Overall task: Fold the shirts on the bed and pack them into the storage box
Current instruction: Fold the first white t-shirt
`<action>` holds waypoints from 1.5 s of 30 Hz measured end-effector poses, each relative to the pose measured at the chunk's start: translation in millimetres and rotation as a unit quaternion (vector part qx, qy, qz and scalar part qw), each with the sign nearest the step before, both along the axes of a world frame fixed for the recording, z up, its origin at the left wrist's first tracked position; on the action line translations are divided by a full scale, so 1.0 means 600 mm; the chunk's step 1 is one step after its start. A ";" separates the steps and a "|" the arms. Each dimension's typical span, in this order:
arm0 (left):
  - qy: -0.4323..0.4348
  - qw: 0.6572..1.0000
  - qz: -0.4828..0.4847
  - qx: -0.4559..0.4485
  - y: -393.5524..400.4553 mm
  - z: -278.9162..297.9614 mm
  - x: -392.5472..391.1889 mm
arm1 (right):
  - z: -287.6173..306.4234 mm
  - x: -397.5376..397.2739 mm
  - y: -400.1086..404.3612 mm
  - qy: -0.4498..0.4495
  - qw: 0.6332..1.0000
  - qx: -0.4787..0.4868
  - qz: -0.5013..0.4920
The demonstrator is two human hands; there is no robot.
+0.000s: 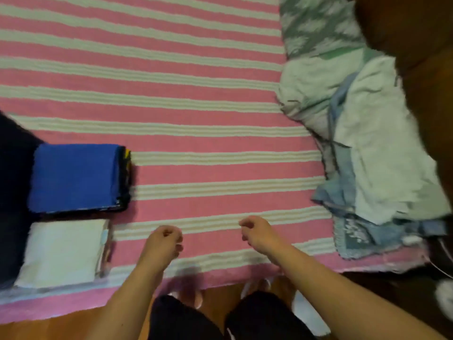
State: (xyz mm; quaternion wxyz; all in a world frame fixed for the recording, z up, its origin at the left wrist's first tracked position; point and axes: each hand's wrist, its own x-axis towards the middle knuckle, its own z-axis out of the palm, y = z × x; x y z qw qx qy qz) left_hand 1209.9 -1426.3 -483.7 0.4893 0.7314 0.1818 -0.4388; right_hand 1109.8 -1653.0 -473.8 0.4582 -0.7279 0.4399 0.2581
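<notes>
I'm looking down at the bed (196, 106), which fills most of my view under a pink cover with pale stripes running across it. Along its right side lies a loose pile of unfolded clothes (367, 148), pale green and light blue pieces heaped over each other, with a grey-patterned cloth (316, 23) beyond it at the far right corner. On the left of the bed sit two folded shirts side by side: a blue folded shirt (73, 177) farther from me, resting on a darker folded layer whose edge shows at its right, and a white folded shirt (61, 253) nearer the bed's edge. The two are just beside each other. A dark shape (12, 180) borders them at the left edge of the frame; I cannot tell what it is, and I cannot tell whether it is the storage box.

Both of my hands hover over the near part of the bed, apart from each other. The left hand (164, 244) has its fingers curled in and holds nothing. The right hand (257, 231) is likewise curled and holds nothing. Below them I see dark-clad knees (257, 315) and a wooden floor (49, 327).
</notes>
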 end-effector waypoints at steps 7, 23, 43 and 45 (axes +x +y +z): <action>-0.070 0.981 -0.173 -0.057 -0.377 0.164 -0.044 | 0.115 -0.242 -0.404 -0.014 0.981 -0.159 -0.113; -0.074 0.987 -0.138 0.034 -0.564 0.273 -0.189 | -0.026 -0.337 -0.717 0.083 0.917 -0.297 0.255; -0.234 0.912 -0.292 -0.166 -0.500 0.397 -0.265 | 0.457 -0.220 -0.394 -0.416 0.902 0.109 -0.045; -0.309 0.896 -0.272 -0.165 -0.506 0.404 -0.279 | 0.503 -0.204 -0.342 -0.472 0.864 0.141 -0.100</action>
